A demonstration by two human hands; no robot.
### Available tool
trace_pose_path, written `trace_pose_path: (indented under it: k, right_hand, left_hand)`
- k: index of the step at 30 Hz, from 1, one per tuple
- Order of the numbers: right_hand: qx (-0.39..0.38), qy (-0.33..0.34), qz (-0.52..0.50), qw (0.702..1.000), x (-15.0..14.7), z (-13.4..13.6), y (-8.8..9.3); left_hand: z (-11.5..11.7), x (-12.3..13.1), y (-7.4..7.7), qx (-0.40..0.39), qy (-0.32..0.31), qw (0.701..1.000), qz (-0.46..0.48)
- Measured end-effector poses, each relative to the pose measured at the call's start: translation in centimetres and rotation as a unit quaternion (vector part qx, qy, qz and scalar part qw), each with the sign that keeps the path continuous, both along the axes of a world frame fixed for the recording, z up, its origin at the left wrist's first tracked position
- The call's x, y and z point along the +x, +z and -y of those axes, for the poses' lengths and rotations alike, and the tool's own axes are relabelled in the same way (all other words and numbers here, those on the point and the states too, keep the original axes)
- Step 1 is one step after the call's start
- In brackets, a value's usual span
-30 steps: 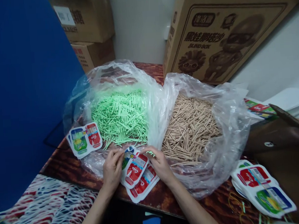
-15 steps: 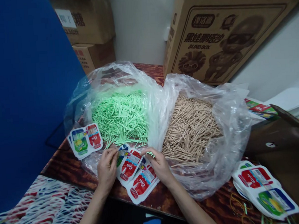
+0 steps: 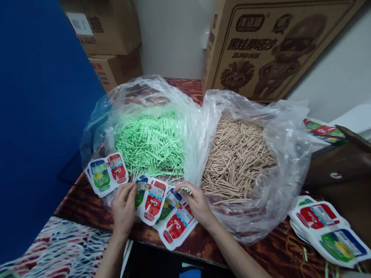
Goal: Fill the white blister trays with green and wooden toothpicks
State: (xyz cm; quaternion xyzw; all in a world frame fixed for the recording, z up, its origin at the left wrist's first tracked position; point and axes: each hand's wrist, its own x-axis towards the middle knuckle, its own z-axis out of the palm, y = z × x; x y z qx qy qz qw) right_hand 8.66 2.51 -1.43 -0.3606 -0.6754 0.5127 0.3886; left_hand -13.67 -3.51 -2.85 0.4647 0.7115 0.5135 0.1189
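Pinched by its left edge, a flat twin-jar-shaped packet [image 3: 155, 199] with a red "Cola" half and a green half is in my left hand [image 3: 124, 206]. My right hand [image 3: 197, 204] is closed around a small bundle of green sticks [image 3: 186, 190], their ends showing by the thumb. Under and beside that hand lie more such packets [image 3: 178, 227], near the table's front edge. Beyond both hands, loose green sticks [image 3: 151, 145] fill a clear plastic bag [image 3: 190, 134]. A second clear bag [image 3: 288, 148] on the right holds tan sticks [image 3: 238, 160].
Further packets lie at left [image 3: 107, 174] and in a stack at right [image 3: 333, 232], beside rubber bands [image 3: 296, 250]. A large carton [image 3: 281, 52] stands behind. A blue panel [image 3: 35, 124] borders the left, above a pile of netted packets [image 3: 54, 262]. An open brown box [image 3: 360, 186] stands right.
My left hand has moved left with its packet, drawing it away from my right hand and uncovering more of the packet below. The right hand stays nearly still with the green sticks.
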Motion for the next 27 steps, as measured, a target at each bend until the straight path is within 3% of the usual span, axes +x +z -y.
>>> trace_pose_path:
  k: [10, 27]
  right_hand:
    - [-0.008, 0.000, 0.001, 1.000, 0.01, 0.20, -0.64]
    - [-0.016, -0.004, 0.005, 1.000, 0.04, 0.43, -1.02]
  left_hand:
    - [-0.30, -0.12, -0.55, -0.032, 0.050, 0.984, 0.166]
    - [-0.36, 0.57, -0.27, -0.049, 0.045, 0.969, 0.239]
